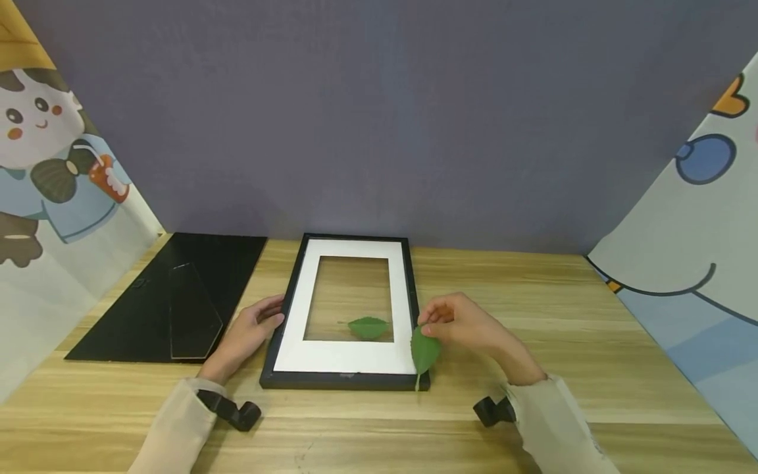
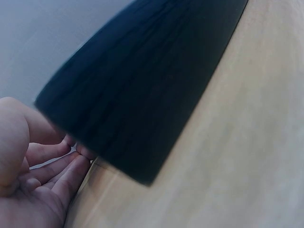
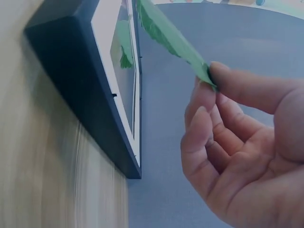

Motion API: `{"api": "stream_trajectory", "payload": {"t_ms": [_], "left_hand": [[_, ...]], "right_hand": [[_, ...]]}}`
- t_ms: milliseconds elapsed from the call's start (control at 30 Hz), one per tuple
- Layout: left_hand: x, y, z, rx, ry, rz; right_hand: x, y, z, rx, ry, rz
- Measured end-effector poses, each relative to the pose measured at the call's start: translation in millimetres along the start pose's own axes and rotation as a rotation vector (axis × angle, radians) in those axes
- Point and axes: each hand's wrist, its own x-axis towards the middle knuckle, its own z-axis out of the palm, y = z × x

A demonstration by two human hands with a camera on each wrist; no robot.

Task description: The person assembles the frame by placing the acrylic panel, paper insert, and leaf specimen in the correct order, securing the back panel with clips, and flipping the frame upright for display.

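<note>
A black picture frame (image 1: 343, 380) with a white mat (image 1: 349, 357) lies on the wooden table. My left hand (image 1: 245, 336) rests against the frame's left side, thumb and fingers reaching to its edge; the frame corner partly hides the fingertips in the left wrist view. Inside the mat's window lies a green leaf (image 1: 368, 328), its tip toward the right. Over the frame's lower right corner, my right hand (image 1: 462, 322) pinches a second leaf (image 3: 173, 38) between thumb and index finger. That leaf hangs down in the head view, stem lowest, overlapping the mat and the frame's right edge.
To the left lies a black backing board (image 1: 148, 289) with a fold-out stand (image 1: 192, 316), close to my left forearm. A grey panel (image 1: 379, 118) rises behind the table. Cartoon-printed sheets stand at the left (image 1: 65, 217) and right (image 1: 669, 250).
</note>
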Motion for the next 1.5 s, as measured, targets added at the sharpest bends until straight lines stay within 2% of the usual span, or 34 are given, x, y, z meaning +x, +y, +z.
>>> {"api": "stream_trajectory", "payload": {"t_ms": [233,567,933,1167,1500], "left_hand": [[0.3,2.0,-0.4,0.01,0.001,0.015],[0.1,3.4,0.2,0.008,0.003,0.005],[-1.0,3.9,1.0,0.012,0.006,0.001],[-1.6,4.2,1.4,0.011,0.005,0.001],[-1.6,4.0,2.1,0.004,0.003,-0.001]], "right_hand": [[11,-6,4,0.083,0.058,0.067],[31,-2,11,0.171,0.092,0.085],[48,4,14,0.264,0.191,0.13],[60,9,18,0.271,0.239,0.143],[67,9,20,0.27,0.253,0.123]]}}
